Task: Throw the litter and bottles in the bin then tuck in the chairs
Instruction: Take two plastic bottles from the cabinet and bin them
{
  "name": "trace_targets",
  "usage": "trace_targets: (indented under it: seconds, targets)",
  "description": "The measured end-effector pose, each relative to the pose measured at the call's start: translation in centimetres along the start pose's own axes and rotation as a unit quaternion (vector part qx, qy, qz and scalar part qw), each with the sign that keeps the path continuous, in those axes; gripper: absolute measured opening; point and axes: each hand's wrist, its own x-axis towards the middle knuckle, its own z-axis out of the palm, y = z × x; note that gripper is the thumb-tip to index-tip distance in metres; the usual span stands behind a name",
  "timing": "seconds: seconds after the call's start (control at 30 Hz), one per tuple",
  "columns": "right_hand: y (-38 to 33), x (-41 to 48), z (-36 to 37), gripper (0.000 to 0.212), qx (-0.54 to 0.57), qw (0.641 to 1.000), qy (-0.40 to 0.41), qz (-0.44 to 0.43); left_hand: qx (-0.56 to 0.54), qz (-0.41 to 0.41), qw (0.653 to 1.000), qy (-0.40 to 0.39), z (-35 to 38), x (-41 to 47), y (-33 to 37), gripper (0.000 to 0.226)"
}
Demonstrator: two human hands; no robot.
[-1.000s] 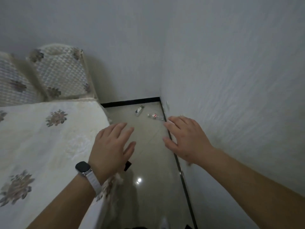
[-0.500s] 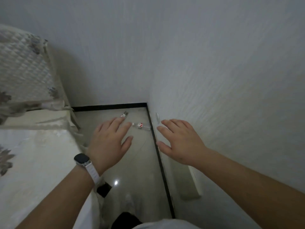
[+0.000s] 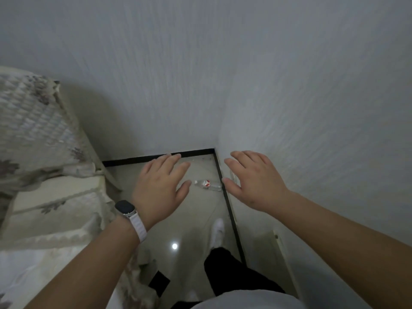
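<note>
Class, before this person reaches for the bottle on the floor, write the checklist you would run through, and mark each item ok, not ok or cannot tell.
1. Left hand empty, fingers spread: ok.
2. Right hand empty, fingers spread: ok.
3. Clear bottle with red label lies in view on the floor, near the black skirting: ok.
4. Floor between the white shoe and the bottle free of obstacles: ok.
5. Bottle capped and empty: cannot tell.
6. Bin in view for the drop: not ok, none in view.
</note>
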Motion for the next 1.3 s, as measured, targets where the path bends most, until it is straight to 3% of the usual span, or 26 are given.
trace_targets:
  seconds: [0.2, 0.43, 0.7, 0.97, 1.3]
  targets:
    - [6.0, 10.4, 7.0, 0.055, 0.049, 0.998, -0.027, 0.002, 0.011, -0.023, 1.0, -0.01, 5.2, 8.5, -4.4, 0.04]
    - [12.7, 21.5, 15.9, 0.055, 0.136, 0.986, -0.09, 0.023, 0.013, -0.073, 0.992, -0.099, 11.5, 19.9, -9.7, 0.052]
    - [15.9, 27.7, 24.6, 0.049, 0.18, 0.977, -0.07, 0.089, -0.037, -0.111, 0.986, -0.116, 20.8, 25.8, -15.6, 0.053]
    - [16.8, 25.9, 40.8, 0.052, 0.171, 0.959, -0.18, 0.136, -0.159, -0.222, 0.946, -0.175, 40.7, 26.0, -21.2, 0.058]
    - [18.5, 22.2, 64.9, 0.065, 0.179, 0.924, -0.265, 0.211, -0.178, -0.311, 0.887, -0.292, 65.9, 20.3, -25.5, 0.066]
